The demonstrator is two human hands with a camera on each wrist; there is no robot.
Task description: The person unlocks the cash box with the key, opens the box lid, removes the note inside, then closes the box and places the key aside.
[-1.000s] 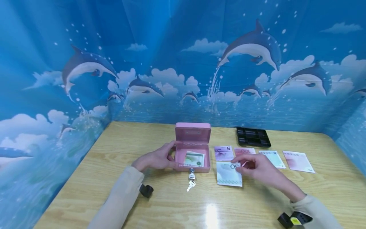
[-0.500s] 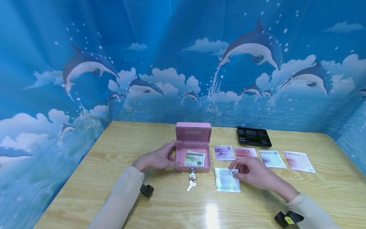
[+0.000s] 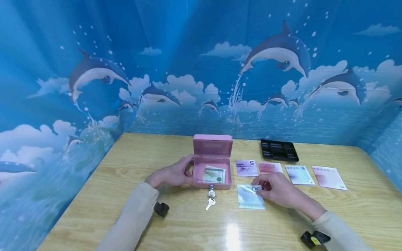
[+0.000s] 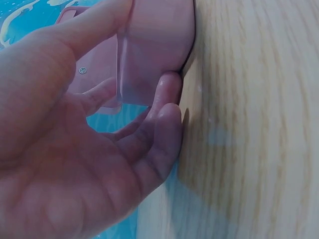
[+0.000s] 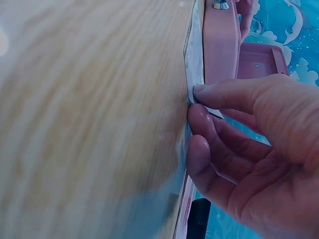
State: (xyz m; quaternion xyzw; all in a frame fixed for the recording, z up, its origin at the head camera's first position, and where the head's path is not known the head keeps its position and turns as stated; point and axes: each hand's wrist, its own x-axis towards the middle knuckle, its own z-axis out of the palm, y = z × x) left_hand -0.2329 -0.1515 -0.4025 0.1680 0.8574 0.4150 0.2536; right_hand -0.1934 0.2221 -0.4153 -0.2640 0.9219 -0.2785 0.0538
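Head view: banknote (image 3: 249,197) flat on bench (image 3: 125,174), centre frame, right of pink cash box (image 3: 211,174). Thin, floppy, light; best pinched at edge. Right hand (image 3: 276,190) pinching its corner; left hand (image 3: 171,174) gripping box side.

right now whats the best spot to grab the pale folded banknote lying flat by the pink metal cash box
Pinch the pale folded banknote at its far right corner, coming from the right: the right hand already has thumb and fingers on that edge, and it lies too flat on the wooden table to grasp elsewhere.
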